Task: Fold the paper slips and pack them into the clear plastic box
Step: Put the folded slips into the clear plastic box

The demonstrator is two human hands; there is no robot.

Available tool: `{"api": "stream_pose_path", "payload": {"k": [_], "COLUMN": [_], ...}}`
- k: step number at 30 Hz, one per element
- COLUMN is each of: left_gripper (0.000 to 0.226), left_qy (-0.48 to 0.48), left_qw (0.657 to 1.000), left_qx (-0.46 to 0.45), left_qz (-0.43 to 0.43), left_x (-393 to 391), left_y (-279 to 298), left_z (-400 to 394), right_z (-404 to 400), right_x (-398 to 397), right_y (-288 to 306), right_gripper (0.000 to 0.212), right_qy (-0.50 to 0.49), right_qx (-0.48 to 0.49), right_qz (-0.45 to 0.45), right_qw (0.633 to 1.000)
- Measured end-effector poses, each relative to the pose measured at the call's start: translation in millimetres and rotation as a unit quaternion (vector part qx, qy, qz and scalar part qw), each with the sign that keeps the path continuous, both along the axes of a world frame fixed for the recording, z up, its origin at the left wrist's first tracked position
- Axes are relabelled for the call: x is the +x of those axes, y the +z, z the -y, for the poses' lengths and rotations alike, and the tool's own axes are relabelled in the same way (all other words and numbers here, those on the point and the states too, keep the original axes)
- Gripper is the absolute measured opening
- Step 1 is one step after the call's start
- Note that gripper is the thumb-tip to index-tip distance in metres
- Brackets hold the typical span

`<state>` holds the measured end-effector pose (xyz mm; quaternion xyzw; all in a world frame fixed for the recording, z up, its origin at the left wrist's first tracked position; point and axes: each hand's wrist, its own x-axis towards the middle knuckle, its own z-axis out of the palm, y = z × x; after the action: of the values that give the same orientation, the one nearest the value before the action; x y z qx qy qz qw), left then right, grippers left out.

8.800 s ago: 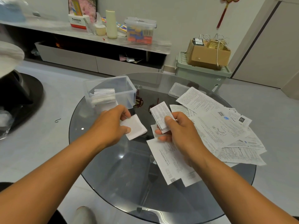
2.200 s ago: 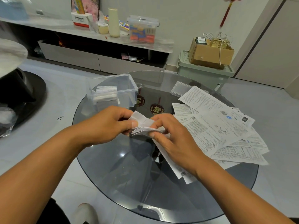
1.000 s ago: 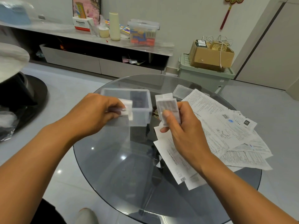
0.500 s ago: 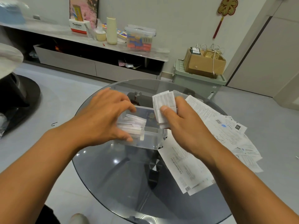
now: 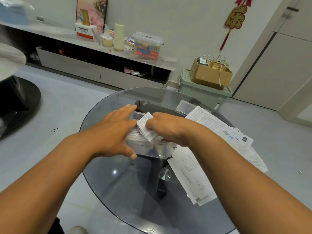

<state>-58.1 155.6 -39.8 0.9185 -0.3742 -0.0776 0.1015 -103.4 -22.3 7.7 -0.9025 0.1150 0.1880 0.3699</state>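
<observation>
Lowered since half a second ago: your right hand [image 5: 166, 128] pinching the folded slip [image 5: 146, 126] — long axis tilted, upper end pointing away — over the clear plastic box [image 5: 152, 149] mid-table. Your left hand [image 5: 114, 132] lies spread over the box's left side.

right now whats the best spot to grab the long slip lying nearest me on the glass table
Take the long slip by its near short end, coming from the person's right. That end lies bare on the glass table, while the far end runs in beside the clear plastic box and under the right forearm.
</observation>
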Motion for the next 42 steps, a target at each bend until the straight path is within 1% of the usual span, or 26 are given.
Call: {"api": "stream_pose_path", "payload": {"k": [2,5,6,9,10,12,13,14,15,16,18,19,20,21,23,25,27,30,32,34,36,37,39,42], "left_gripper": [0.106,0.100,0.095,0.067,0.063,0.060,0.058,0.057,0.056,0.056,0.060,0.065,0.071,0.075,0.076,0.074,0.077,0.093,0.103,0.096,0.083,0.080,0.079,0.084], "left_qy": [-0.001,0.007,0.012,0.022,0.023,0.026,0.029,0.031,0.031,0.031,0.030,0.031,0.032,0.034,0.038,0.040,0.044,0.041,0.038,0.044,0.059,0.061,0.059,0.060], "left_qw": [1.000,1.000,1.000,1.000,1.000,1.000,1.000,0.999,0.999,0.999,0.999,0.999,0.999,0.999,0.999,0.999,0.999,0.998,0.998,0.998,0.998,0.998,0.998,0.998], "left_qx": [-0.004,-0.008,-0.004,0.010,0.010,0.003,-0.001,-0.005,-0.007,-0.008,-0.009,-0.009,-0.007,-0.005,-0.007,-0.012,-0.020,-0.046,-0.057,-0.040,-0.018,-0.011,-0.005,-0.007], "left_qz": [0.002,0.008,0.009,0.011,0.010,0.001,-0.003,-0.004,-0.004,-0.003,0.000,0.003,0.005,0.007,0.008,0.010,0.013,0.008,0.002,-0.002,-0.004,-0.002,0.004,0.008], "left_x": [1,2,2,2,1,1,1,1,1,1,2,2,2,3,2,2,2,3,2,2,1,1,1,1], "left_y": [-1,-3,-3,-2,-2,-2,-3,-3,-3,-3,-3,-3,-3,-3,-4,-5,-7,-8,-7,-5,-5,-4,-3,-3], "left_z": [0,1,2,4,4,4,4,4,4,4,5,6,6,7,7,7,7,6,6,8,8,9,10,11], "right_z": [1,3,4,6,8,12,14,15,15,14,12,10,8,6,0,-5,-8,-12,-15,-15,-12,-9,-5,-4], "right_x": [1,2,1,2,3,4,5,5,5,4,3,3,4,7,14,21,25,31,34,36,36,35,34,35], "right_y": [-1,-1,0,2,3,6,8,10,11,11,5,1,-3,-7,-12,-15,-18,-19,-17,-15,-13,-11,-9,-8], "right_gripper": [0.022,0.026,0.027,0.024,0.023,0.021,0.020,0.017,0.014,0.012,0.010,0.011,0.011,0.012,0.012,0.013,0.015,0.015,0.013,0.015,0.027,0.031,0.030,0.029], "right_qy": [0.012,0.030,0.039,0.059,0.058,0.046,0.047,0.062,0.090,0.125,0.187,0.209,0.222,0.225,0.221,0.209,0.191,0.178,0.189,0.205,0.206,0.198,0.161,0.103], "right_qx": [0.001,0.014,0.015,0.007,0.006,0.008,-0.008,-0.050,-0.122,-0.211,-0.377,-0.431,-0.460,-0.472,-0.464,-0.434,-0.408,-0.386,-0.371,-0.335,-0.296,-0.288,-0.293,-0.316], "right_qz": [0.011,0.003,0.000,-0.004,0.001,0.033,0.056,0.083,0.111,0.139,0.198,0.223,0.238,0.241,0.220,0.180,0.147,0.102,0.072,0.050,0.031,0.027,0.036,0.051], "right_qw": [1.000,0.999,0.999,0.998,0.998,0.998,0.997,0.993,0.982,0.960,0.885,0.849,0.826,0.818,0.829,0.858,0.880,0.900,0.906,0.918,0.932,0.937,0.942,0.942]}}
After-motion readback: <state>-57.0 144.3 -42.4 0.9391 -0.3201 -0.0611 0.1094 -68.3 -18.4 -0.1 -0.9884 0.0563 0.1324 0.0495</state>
